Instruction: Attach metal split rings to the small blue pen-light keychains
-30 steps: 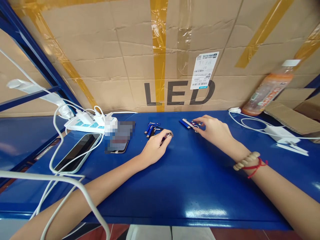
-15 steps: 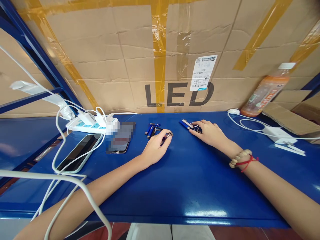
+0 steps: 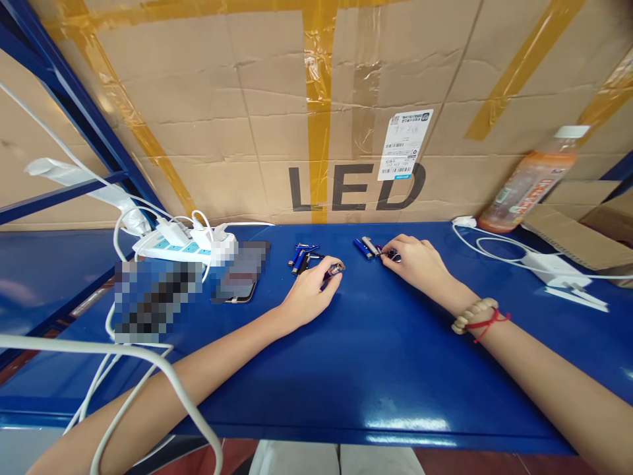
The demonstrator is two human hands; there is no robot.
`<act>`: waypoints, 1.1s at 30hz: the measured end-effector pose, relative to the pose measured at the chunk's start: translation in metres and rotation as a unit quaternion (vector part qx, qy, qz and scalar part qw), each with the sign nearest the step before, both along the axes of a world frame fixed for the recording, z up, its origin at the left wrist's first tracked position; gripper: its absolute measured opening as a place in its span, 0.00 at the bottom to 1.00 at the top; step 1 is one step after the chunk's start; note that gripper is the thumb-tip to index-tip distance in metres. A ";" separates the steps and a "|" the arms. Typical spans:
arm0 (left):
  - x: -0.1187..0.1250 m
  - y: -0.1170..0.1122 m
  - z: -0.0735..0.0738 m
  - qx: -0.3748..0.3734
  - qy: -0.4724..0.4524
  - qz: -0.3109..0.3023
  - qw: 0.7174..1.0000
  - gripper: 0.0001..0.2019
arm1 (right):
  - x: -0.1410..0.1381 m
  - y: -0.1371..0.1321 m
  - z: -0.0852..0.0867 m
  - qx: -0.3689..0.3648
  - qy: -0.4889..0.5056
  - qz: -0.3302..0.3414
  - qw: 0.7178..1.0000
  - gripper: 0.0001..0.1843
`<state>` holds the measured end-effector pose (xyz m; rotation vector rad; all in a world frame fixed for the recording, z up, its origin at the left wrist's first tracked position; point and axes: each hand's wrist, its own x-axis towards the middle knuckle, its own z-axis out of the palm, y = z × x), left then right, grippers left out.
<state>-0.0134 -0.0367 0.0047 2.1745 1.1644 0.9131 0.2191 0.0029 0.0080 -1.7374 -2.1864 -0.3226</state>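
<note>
My left hand rests on the blue tabletop, fingers curled round a small blue pen-shaped piece with a silver tip. Just behind it lies a small heap of similar blue pieces. My right hand lies to the right, its fingertips pinched on a small dark piece with a ring. Two more blue and silver pieces lie right beside those fingertips.
A taped cardboard box marked LED walls off the back. At the left are a white power strip with plugs and cables, and two phones. At the right, an orange drink bottle leans, with a white charger and cable.
My right hand drew back slightly from the blue pieces and closed its fingertips on the small dark ringed piece. My left hand has barely moved.
</note>
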 end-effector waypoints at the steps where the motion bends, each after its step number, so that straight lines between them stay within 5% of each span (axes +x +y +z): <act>1: 0.000 0.000 0.000 0.002 0.000 -0.001 1.000 0.08 | -0.001 0.000 0.000 0.008 -0.007 -0.009 1.000 0.11; 6: 0.000 0.000 -0.001 -0.003 0.001 -0.007 1.000 0.08 | -0.003 -0.004 0.006 0.018 0.034 -0.036 0.999 0.12; 10: 0.000 -0.001 0.001 -0.021 -0.002 -0.001 1.000 0.09 | -0.010 -0.009 0.013 0.023 0.174 -0.011 0.984 0.11; 16: 0.000 -0.002 0.006 -0.052 -0.066 0.040 0.996 0.07 | -0.039 -0.025 0.017 -0.090 0.440 0.120 0.885 0.16; 25: -0.001 -0.002 0.003 -0.051 -0.121 -0.008 0.991 0.09 | -0.055 -0.038 0.010 -0.166 0.468 0.201 0.845 0.14; 33: -0.002 -0.004 0.003 -0.066 -0.118 -0.085 0.987 0.11 | -0.057 -0.040 0.011 -0.267 0.552 0.194 0.766 0.24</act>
